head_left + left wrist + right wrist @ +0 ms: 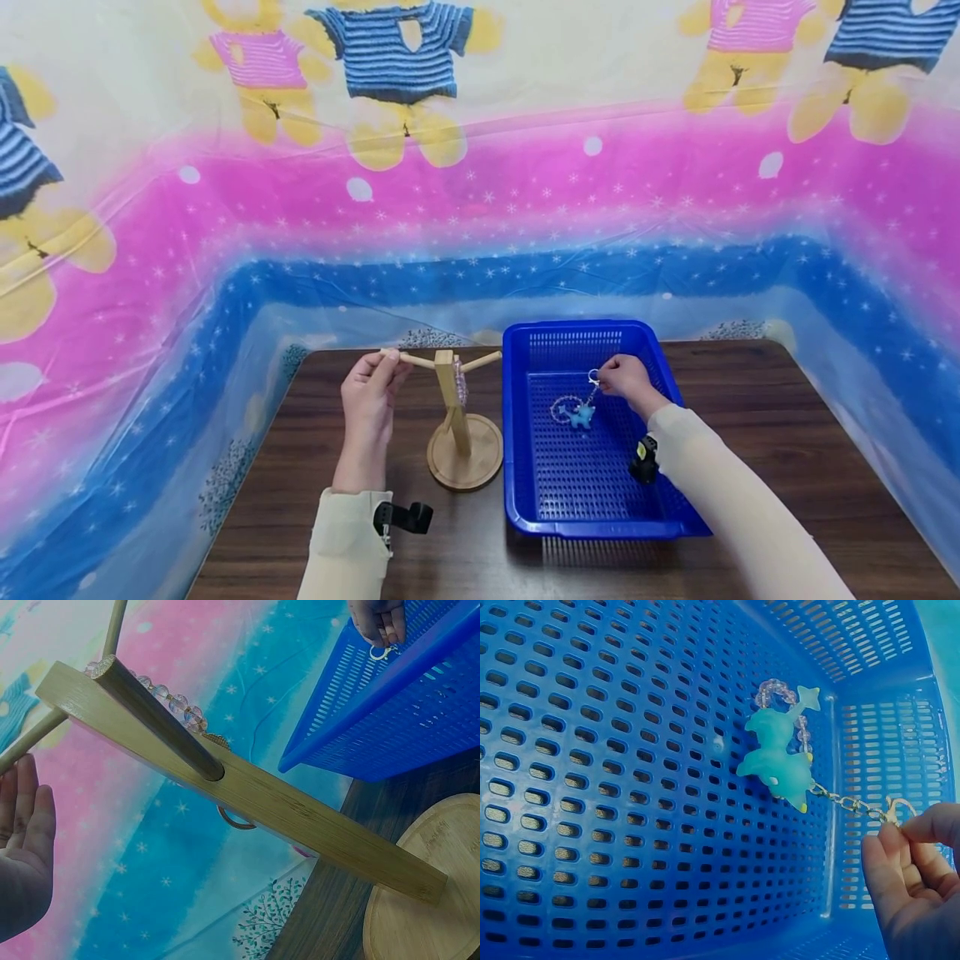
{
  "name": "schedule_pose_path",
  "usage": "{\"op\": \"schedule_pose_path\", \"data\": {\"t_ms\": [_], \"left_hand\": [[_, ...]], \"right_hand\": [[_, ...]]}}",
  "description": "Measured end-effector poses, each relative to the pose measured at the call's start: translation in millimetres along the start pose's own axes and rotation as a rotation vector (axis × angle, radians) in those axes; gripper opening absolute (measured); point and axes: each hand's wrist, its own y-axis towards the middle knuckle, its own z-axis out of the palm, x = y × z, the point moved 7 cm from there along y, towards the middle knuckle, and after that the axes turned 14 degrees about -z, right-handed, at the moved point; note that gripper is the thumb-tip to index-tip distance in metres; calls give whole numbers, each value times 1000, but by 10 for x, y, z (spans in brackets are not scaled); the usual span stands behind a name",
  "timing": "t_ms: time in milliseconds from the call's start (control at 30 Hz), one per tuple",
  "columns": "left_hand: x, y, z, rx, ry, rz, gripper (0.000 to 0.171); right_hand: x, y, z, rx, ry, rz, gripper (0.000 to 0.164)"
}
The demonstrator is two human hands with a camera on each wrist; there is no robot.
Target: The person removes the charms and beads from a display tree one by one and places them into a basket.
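Observation:
My left hand pinches the end of one arm of a wooden stand with a round base. On that stand hangs a strand of clear pinkish beads, below a crosspiece. Over the blue basket, my right hand pinches the clasp end of a keychain. Its gold-coloured chain runs to a turquoise animal charm, seen against the basket's inside. A loop of pale beads shows beside the charm, partly behind it.
The basket, with slotted walls and floor, stands just right of the stand's round base on a dark wood table. A printed cloth with bears hangs behind and along both sides. Each wrist wears a black camera.

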Motion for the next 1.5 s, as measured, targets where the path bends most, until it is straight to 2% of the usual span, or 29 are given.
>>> {"op": "schedule_pose_path", "data": {"t_ms": [367, 500, 667, 933, 1367, 1500], "left_hand": [[-5, 4, -16, -5, 4, 1, 33], [-5, 3, -24, -8, 5, 3, 33], [9, -8, -34, -12, 12, -4, 33], [17, -11, -42, -13, 30, -2, 31], [-9, -7, -11, -1, 40, 17, 33], [-11, -9, -14, -6, 41, 19, 33]], "right_hand": [[-69, 25, -95, -72, -146, 47, 15], [-87, 11, -99, -78, -167, 47, 16], [-149, -9, -105, -83, -146, 55, 21], [-240, -15, -96, -121, -136, 47, 10], [-455, 55, 29, -105, -98, 91, 26], [-503, 54, 57, -103, -67, 117, 25]]}}
